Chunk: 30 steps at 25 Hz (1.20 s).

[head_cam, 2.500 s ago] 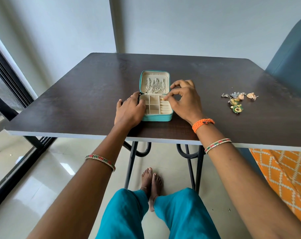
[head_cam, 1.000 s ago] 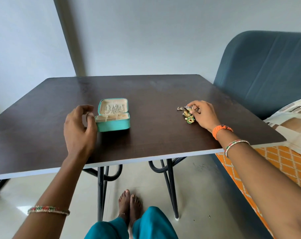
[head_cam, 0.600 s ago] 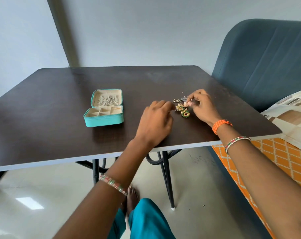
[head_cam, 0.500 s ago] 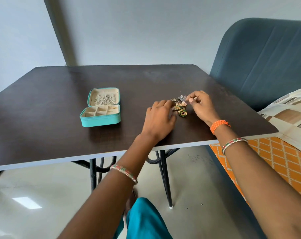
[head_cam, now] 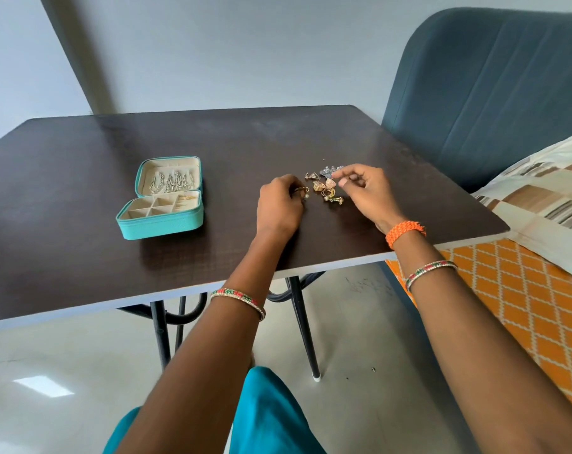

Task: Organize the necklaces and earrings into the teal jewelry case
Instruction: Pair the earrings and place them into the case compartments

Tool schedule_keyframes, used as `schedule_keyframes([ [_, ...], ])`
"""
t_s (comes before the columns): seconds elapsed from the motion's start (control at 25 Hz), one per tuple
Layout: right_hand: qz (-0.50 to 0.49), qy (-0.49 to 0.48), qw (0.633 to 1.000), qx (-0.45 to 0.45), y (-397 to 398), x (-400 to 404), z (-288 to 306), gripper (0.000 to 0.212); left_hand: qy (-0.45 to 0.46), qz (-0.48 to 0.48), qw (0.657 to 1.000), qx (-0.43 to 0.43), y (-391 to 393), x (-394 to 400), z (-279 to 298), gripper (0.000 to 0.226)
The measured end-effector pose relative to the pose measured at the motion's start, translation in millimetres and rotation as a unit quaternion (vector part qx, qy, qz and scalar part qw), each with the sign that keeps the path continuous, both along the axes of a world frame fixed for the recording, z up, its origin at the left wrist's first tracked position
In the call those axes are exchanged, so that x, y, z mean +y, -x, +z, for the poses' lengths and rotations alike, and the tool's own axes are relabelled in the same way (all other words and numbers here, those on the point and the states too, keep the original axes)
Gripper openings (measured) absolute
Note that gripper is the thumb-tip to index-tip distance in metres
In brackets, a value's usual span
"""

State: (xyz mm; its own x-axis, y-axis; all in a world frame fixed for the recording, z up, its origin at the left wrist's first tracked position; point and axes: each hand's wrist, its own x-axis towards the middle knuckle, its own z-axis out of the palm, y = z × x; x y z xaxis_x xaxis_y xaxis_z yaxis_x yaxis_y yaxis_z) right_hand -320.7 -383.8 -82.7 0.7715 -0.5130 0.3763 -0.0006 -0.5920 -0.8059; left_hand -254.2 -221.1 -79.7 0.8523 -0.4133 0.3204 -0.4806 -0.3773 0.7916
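Observation:
The teal jewelry case [head_cam: 160, 224] lies open on the left of the dark table [head_cam: 81, 250]. Silver necklaces [head_cam: 171, 182] hang in its cream lid, and something small and gold sits in one compartment [head_cam: 188, 198]. A loose pile of gold and silver earrings [head_cam: 327, 190] lies to the right of the case. My left hand [head_cam: 278, 211] is at the pile's left edge, its curled fingers holding a gold hoop earring [head_cam: 302, 191]. At the pile's right edge, my right hand [head_cam: 368, 191] pinches index and thumb at the silver earrings [head_cam: 330, 170].
A blue upholstered headboard [head_cam: 490, 86] stands right of the table, with a patterned pillow [head_cam: 546, 198] and an orange lattice sheet [head_cam: 523, 309] below it. The table's front edge [head_cam: 179, 294] runs just past my wrists. Black metal legs [head_cam: 305, 329] stand on a glossy floor.
My left hand left the case and crossed to the earring pile, where it now holds a gold hoop. The view turned right, and the pile is spread wider than before.

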Motion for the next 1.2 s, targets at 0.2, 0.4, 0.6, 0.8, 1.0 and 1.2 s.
schedule_keyframes([
  [0.2,-0.001,0.035,0.997,0.065,-6.5,0.7,-4.4,0.008,0.018,-0.006,1.000,0.023,-1.8,-1.9,1.8,0.017],
  [0.4,-0.014,0.052,0.997,0.052,-8.6,-4.0,-5.4,0.006,-0.003,-0.005,1.000,0.019,-5.2,-7.5,5.5,0.005],
  [0.6,-0.040,0.120,0.989,0.071,-8.7,-0.3,-5.9,0.005,-0.081,-0.031,0.996,-0.015,-2.2,-8.5,8.4,0.020],
  [0.8,-0.048,0.115,0.990,0.062,-5.1,2.1,-2.3,0.007,-0.062,-0.034,0.997,-0.002,-5.4,-7.0,8.2,0.038],
  [1.0,-0.044,-0.010,0.997,-0.054,-4.2,-4.0,-1.2,0.013,-0.045,-0.025,0.999,0.013,-14.5,-10.8,6.5,0.026],
  [1.2,-0.049,0.034,0.994,-0.089,1.4,3.8,4.7,0.012,-0.103,-0.073,0.989,-0.076,-16.5,-19.8,8.8,0.016],
])
